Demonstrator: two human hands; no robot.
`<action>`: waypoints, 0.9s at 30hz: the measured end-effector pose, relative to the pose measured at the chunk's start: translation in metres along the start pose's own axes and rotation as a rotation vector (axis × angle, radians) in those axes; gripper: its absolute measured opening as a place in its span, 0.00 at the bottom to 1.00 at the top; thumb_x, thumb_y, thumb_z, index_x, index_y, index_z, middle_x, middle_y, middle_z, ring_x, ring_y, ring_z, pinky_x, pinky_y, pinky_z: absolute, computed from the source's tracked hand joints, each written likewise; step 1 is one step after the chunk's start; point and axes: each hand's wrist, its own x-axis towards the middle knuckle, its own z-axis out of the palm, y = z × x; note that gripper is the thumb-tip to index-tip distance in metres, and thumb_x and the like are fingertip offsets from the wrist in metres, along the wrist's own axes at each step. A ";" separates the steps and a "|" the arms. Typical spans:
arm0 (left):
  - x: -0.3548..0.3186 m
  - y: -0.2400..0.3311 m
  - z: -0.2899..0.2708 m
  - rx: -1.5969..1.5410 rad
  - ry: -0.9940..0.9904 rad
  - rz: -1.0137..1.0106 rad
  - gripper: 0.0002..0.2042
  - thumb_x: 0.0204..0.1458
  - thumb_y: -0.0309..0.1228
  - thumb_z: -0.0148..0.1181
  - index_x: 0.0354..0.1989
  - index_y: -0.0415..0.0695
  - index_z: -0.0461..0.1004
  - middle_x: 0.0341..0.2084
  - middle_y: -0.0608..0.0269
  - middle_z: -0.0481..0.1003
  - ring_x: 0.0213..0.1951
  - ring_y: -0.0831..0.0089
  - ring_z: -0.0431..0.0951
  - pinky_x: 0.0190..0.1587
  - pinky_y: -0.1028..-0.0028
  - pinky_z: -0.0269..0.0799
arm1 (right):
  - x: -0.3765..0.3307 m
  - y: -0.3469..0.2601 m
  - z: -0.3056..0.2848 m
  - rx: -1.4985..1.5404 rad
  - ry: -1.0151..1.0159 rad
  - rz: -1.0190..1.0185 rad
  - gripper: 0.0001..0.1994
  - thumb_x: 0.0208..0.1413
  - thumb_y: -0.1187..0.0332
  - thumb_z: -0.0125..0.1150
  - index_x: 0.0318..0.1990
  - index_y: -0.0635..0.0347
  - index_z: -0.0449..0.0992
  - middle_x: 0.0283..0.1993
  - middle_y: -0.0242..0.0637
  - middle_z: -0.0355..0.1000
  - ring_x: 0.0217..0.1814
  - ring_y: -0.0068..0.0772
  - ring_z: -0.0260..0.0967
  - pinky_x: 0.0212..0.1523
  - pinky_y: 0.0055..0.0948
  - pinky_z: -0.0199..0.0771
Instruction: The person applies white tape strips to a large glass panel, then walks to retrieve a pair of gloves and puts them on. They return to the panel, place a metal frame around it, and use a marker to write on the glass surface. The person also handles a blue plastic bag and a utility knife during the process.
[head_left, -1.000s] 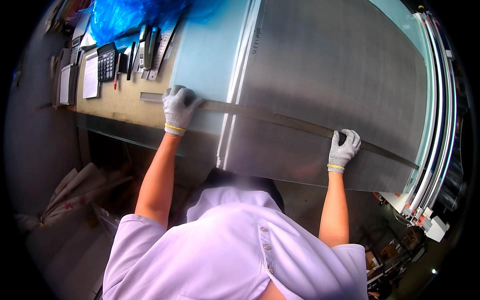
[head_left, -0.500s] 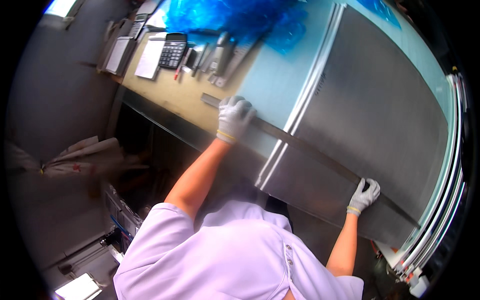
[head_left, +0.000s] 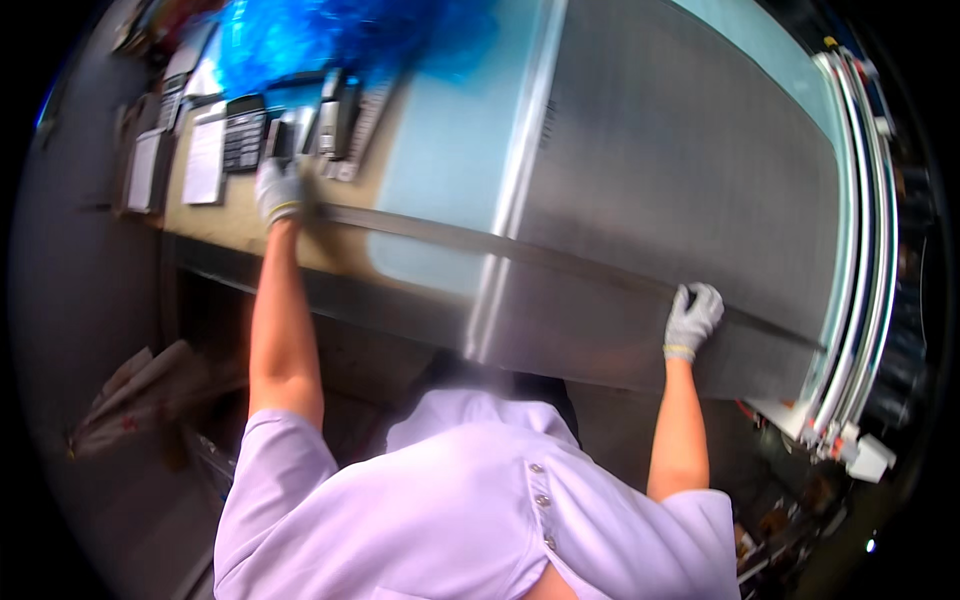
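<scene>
A long, flat metal straightedge lies across a large grey metal sheet and the tan tabletop at its left. My gloved right hand is closed on the straightedge toward its right end, thumb and fingers pinched round it. My gloved left hand is off the straightedge, beyond its left end. Its fingertips reach a small dark object among the tools beside a black calculator. Motion blurs these fingers, so whether they grip that object is unclear.
A white notepad lies left of the calculator. To the right of my left hand are a utility knife and a ruler with a holed end. Crumpled blue plastic film is heaped behind. Pale rails edge the table's right side.
My left hand has let go of the straightedge and moved left and away from me, to the tools. My right hand stays on the straightedge. The whole view has turned and shifted.
</scene>
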 end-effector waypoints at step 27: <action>-0.450 0.508 0.003 -0.363 -0.538 0.701 0.04 0.51 0.28 0.60 0.33 0.46 0.71 0.24 0.53 0.76 0.28 0.51 0.77 0.31 0.59 0.72 | 0.039 0.210 -0.110 1.316 0.010 0.707 0.05 0.61 0.71 0.57 0.40 0.62 0.74 0.27 0.31 0.72 0.26 0.20 0.67 0.37 0.22 0.71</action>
